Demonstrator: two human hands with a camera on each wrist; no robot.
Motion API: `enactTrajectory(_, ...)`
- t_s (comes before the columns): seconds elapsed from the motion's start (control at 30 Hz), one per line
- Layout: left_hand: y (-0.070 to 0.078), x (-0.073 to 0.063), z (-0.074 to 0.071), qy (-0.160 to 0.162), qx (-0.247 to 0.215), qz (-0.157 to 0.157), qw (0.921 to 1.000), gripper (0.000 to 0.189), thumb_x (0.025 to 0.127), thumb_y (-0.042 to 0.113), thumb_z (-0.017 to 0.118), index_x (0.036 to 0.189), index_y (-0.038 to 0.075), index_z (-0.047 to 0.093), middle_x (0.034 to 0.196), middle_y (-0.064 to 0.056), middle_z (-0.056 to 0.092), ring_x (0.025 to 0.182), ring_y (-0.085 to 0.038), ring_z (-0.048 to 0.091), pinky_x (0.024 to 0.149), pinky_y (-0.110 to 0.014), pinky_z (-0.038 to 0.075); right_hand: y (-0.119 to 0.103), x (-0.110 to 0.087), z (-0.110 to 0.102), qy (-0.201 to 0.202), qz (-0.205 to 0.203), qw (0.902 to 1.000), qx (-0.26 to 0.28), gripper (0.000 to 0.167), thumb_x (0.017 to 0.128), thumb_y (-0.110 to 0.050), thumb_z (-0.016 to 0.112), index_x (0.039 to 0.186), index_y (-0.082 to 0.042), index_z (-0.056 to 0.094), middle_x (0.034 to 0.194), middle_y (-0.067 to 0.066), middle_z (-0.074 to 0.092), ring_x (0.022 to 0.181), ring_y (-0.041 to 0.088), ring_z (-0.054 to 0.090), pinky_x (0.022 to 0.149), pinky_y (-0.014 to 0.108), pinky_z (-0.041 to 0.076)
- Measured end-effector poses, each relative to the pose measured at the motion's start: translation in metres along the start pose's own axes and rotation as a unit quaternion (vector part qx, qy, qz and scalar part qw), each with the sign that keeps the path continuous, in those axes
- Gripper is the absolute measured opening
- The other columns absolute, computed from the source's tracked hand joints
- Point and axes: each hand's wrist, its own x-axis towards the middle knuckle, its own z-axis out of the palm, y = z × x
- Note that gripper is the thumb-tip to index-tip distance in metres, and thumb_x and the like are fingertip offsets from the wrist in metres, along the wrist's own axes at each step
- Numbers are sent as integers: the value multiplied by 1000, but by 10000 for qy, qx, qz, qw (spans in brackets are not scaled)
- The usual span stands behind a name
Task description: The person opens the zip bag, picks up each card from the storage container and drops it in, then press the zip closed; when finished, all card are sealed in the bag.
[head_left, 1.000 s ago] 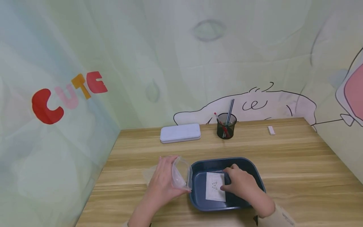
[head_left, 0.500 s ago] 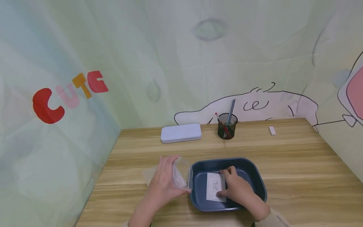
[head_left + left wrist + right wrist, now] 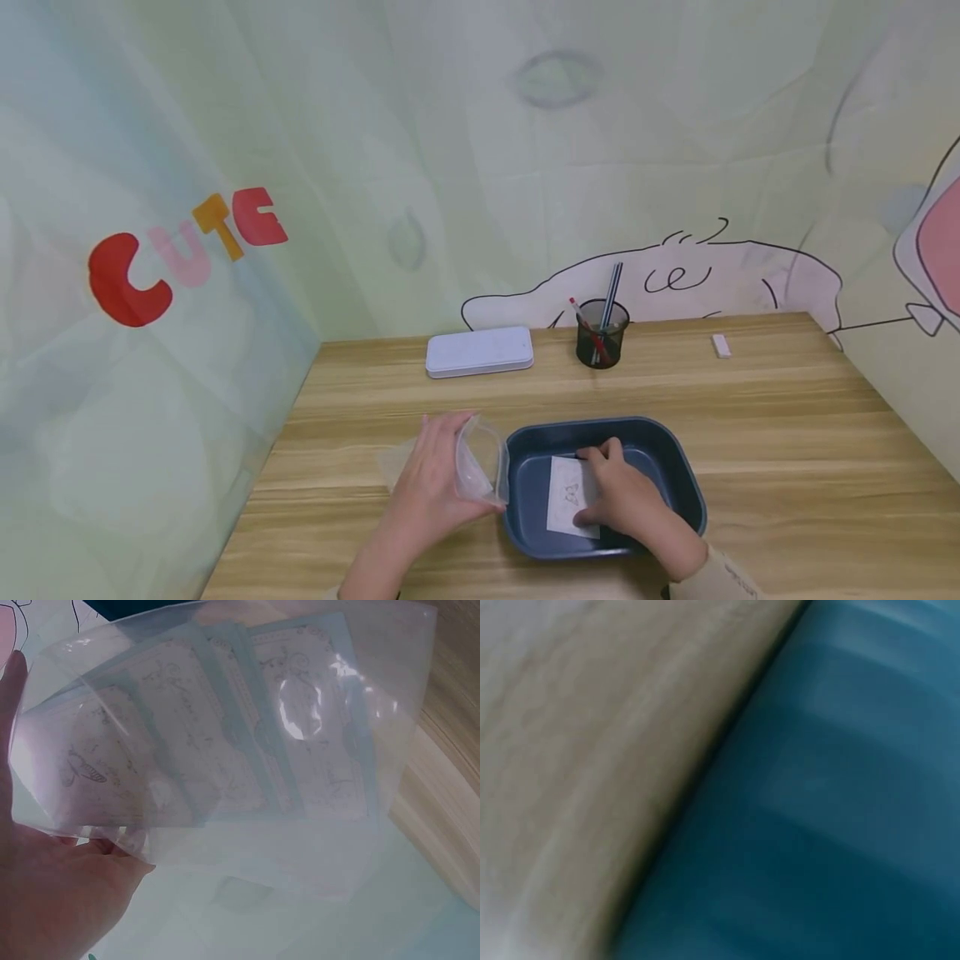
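My left hand (image 3: 431, 483) grips a clear plastic bag (image 3: 482, 460) beside the tray's left end, its mouth held wide toward the tray. Several printed paper cards with pale blue edges lie inside the bag (image 3: 225, 735), as the left wrist view shows. My right hand (image 3: 626, 496) reaches into the dark blue tray (image 3: 522, 537) and pinches a white card (image 3: 564, 496) with a small drawing, thumb at its lower part and fingers at its upper right edge. The hand covers the card's right side. The right wrist view has only a blurred sleeve (image 3: 600, 765) and blue tray surface (image 3: 817, 802).
A white flat case (image 3: 480, 352) lies at the back of the wooden table (image 3: 360, 400). Right of it stands a black mesh pen cup (image 3: 602, 337) with pens, and farther right lies a small white eraser (image 3: 721, 346). A printed curtain (image 3: 450, 167) hangs behind.
My right hand has moved slightly left over the card and its fingers have closed on it. The card has shifted and tilted a little. My left hand and the bag have stayed put.
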Motion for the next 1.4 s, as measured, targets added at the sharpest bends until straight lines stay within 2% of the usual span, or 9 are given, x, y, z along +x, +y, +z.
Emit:
enactTrajectory(0.1, 0, -1, 0, 44, 4, 32, 10000, 116, 41, 50, 92, 133, 1, 43, 125, -9, 49, 116, -24, 47, 115, -42, 18, 0, -1, -1, 83, 49, 9999, 29, 84, 52, -29, 95, 122, -5, 56, 107, 14, 39, 72, 23, 50, 57, 35, 47)
enactTrajectory(0.23, 0, 0, 0, 53, 25, 22, 10000, 115, 41, 49, 92, 133, 0, 43, 123, -10, 50, 115, -25, 48, 115, -42, 18, 0, -2, -3, 252, 91, 9996, 128, 74, 53, -29, 95, 113, -8, 57, 104, 11, 40, 71, 22, 49, 56, 33, 46)
enactTrajectory(0.47, 0, 0, -1, 25, -2, 9, 10000, 115, 41, 48, 93, 133, 0, 43, 124, -10, 50, 115, -25, 48, 115, -43, 18, -2, 0, -10, 745, 74, 9971, 107, 38, 70, -26, 87, 96, -14, 61, 91, 3, 47, 65, 16, 46, 52, 28, 40)
enactTrajectory(0.63, 0, 0, -1, 28, 26, -6, 10000, 115, 41, 49, 92, 134, 3, 42, 123, -9, 50, 114, -25, 48, 114, -43, 19, -5, 0, -21, 907, -52, 9955, 267, 12, 80, -19, 78, 86, -19, 68, 83, -5, 58, 63, 11, 48, 51, 28, 41)
enactTrajectory(0.87, 2, 0, -3, -26, 71, -88, 9999, 114, 42, 50, 92, 133, 2, 43, 123, -9, 50, 114, -24, 48, 114, -43, 19, -12, -5, -39, 748, -88, 9954, 599, 4, 84, -18, 75, 86, -19, 72, 75, -12, 62, 53, 9, 46, 44, 26, 38)
enactTrajectory(1.03, 3, 1, -3, -18, 52, -100, 9999, 114, 42, 49, 93, 133, 2, 44, 123, -9, 50, 114, -24, 48, 114, -42, 19, -17, -8, -52, 1084, -139, 9913, 736, 3, 86, -22, 73, 88, -20, 73, 75, -13, 63, 52, 8, 46, 45, 25, 41)
enactTrajectory(1.17, 3, 0, -2, 18, 52, -76, 10000, 113, 41, 48, 93, 132, 1, 44, 122, -9, 50, 114, -25, 48, 114, -42, 19, -22, -11, -59, 1709, -162, 9796, 1049, 4, 85, -21, 73, 88, -20, 72, 71, -13, 61, 53, 8, 48, 47, 24, 42)
enactTrajectory(1.3, 3, 0, -2, 58, 61, -18, 10000, 113, 41, 47, 93, 131, -1, 45, 121, -9, 50, 113, -25, 48, 114, -42, 20, -28, -14, -65, 2207, -210, 9583, 1806, 6, 83, -14, 74, 88, -18, 72, 67, -11, 60, 53, 12, 49, 45, 25, 42)
enactTrajectory(1.4, 3, 0, -2, 45, 60, -14, 10000, 113, 41, 47, 93, 132, -1, 45, 121, -9, 50, 113, -24, 48, 114, -42, 20, -34, -18, -70, 2303, -273, 9406, 2482, 6, 84, -11, 74, 88, -15, 71, 67, -7, 61, 52, 15, 50, 43, 25, 43)
